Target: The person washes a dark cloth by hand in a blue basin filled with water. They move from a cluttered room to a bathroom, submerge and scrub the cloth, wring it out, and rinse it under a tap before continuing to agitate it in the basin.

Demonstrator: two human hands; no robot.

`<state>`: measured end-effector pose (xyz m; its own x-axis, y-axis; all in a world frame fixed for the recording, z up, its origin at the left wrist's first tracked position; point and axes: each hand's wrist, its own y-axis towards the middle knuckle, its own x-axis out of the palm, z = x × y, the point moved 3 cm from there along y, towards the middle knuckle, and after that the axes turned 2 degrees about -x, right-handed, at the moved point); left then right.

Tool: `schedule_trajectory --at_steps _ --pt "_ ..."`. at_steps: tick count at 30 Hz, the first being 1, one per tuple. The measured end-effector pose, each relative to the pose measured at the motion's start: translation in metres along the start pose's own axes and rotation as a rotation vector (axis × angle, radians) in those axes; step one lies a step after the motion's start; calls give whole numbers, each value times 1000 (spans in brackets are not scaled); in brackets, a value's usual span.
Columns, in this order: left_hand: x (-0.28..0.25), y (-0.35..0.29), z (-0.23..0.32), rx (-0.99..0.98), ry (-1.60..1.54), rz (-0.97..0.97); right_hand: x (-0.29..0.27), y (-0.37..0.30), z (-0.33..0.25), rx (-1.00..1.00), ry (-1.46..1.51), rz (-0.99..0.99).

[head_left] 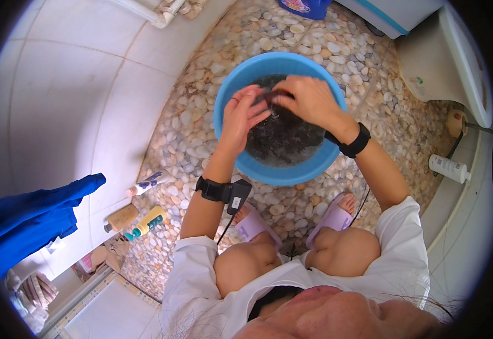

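Observation:
A round blue basin point(291, 176) stands on the floor in front of me, holding murky water and dark wet cloth point(283, 138). Above its far half, my left hand point(242, 117) has its fingers apart, beside a dark strip of the cloth. My right hand point(310, 100) is bent over with curled fingers, closed on that dark strip point(270, 97); motion blurs the fingertips. Whether the left fingers touch the strip is hard to tell. Black bands circle both wrists, the left one carrying a small box point(238, 195).
Pebble-patterned flooring point(195, 121) surrounds the basin. Left, by the tiled wall point(71, 101), lie several bottles, including a yellow one point(149, 221); blue clothing point(37, 212) hangs there. A white bottle point(448, 168) lies right, below a pale tub-like object point(435, 62). My slippered feet are close to the basin.

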<state>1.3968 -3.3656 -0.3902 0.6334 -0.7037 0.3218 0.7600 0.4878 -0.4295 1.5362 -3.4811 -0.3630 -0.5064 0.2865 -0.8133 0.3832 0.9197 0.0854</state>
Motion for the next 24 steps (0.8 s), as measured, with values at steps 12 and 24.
schedule_trajectory --at_steps 12,24 --pt "5 23 -86 -477 -654 -217 82 -35 -36 319 367 2" --pt "1 23 -83 -414 -377 118 69 -14 -18 127 39 -19"
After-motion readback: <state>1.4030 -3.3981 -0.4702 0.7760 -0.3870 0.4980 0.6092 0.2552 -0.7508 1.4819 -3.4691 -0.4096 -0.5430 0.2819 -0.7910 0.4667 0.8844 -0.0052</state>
